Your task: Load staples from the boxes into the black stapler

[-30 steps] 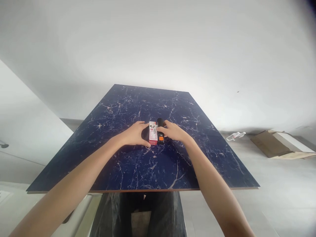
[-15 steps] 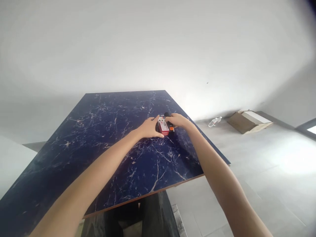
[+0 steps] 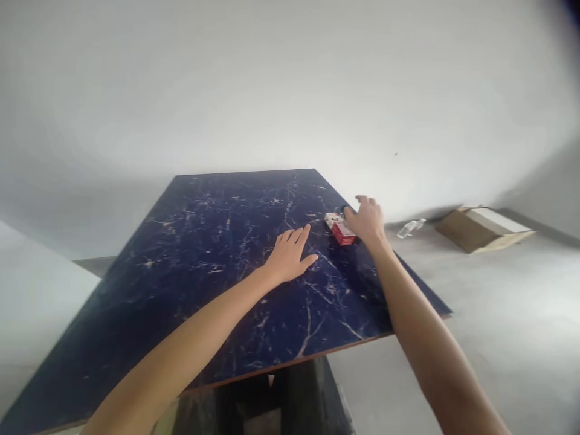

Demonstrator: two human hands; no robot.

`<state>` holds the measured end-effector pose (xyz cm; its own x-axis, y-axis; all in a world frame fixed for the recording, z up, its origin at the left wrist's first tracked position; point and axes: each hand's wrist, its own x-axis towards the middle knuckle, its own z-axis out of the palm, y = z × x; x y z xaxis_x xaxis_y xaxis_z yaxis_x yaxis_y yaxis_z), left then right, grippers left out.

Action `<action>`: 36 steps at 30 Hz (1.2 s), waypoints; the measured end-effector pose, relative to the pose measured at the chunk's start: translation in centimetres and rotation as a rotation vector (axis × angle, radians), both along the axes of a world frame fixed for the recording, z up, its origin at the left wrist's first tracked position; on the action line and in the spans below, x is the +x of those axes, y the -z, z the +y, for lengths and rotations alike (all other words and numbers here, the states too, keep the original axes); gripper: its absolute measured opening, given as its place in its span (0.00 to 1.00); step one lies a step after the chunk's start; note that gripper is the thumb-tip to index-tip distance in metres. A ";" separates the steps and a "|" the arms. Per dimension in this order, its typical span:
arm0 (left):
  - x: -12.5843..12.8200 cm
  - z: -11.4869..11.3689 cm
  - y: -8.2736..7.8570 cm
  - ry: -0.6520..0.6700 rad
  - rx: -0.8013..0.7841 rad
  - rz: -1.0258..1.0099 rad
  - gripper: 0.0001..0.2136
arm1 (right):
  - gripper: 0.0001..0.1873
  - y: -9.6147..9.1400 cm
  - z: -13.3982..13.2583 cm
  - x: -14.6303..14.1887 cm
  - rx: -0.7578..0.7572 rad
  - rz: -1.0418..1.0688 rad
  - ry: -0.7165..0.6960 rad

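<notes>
A small red and white box point(image 3: 341, 229) lies on the blue marbled table near its right edge. My right hand point(image 3: 368, 222) is just right of the box, with thumb and fingers apart. A bit of a dark object point(image 3: 345, 209) shows by the right thumb; the hand hides most of it. Left of the box, my left hand point(image 3: 290, 254) is palm down over the tabletop, its fingers spread and holding nothing. A gap separates it from the box.
The table point(image 3: 217, 241) has white veins and a brown front edge, with a pale wall behind. On the floor to the right are a clear plastic bottle point(image 3: 410, 228) and a cardboard box point(image 3: 466, 231). Dark supports point(image 3: 312, 393) show under the table.
My left hand has come off the small box and opened. The box now appears farther right, close to the table edge. My right hand has moved right and its fingers have spread.
</notes>
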<state>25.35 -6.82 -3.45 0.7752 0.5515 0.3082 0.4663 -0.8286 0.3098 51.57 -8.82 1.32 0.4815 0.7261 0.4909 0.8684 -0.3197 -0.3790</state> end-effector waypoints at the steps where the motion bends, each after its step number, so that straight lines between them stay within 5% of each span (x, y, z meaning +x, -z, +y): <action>1: -2.7 -0.5 -0.1 -0.009 0.039 -0.019 0.34 | 0.27 -0.2 0.2 -1.3 0.129 -0.059 -0.052; 3: -7.7 -1.1 -0.7 -0.006 0.085 -0.017 0.29 | 0.26 -0.7 0.8 -4.9 0.252 -0.135 -0.239; 5: -11.4 -0.7 -1.3 -0.062 0.103 -0.010 0.27 | 0.26 -1.0 1.3 -9.4 0.216 -0.169 -0.479; 10: -15.0 2.4 -0.9 -0.206 0.067 0.081 0.29 | 0.30 2.1 1.5 -19.0 -0.049 -0.235 -1.055; 16: -14.8 3.3 0.2 -0.217 -0.004 0.172 0.32 | 0.35 5.3 1.4 -19.1 -0.186 -0.193 -1.019; 28: -14.8 3.0 0.1 -0.204 -0.076 0.183 0.36 | 0.40 4.8 1.2 -18.1 -0.406 -0.149 -0.945; 36: -14.7 3.2 0.4 -0.212 -0.020 0.164 0.32 | 0.43 4.5 1.1 -19.0 -0.350 -0.149 -0.932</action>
<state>10.63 -3.66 -3.90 0.6801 0.7118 0.1756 0.6742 -0.7013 0.2316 32.58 -7.75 -3.19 -0.4013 0.8968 0.1863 0.8599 0.4390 -0.2605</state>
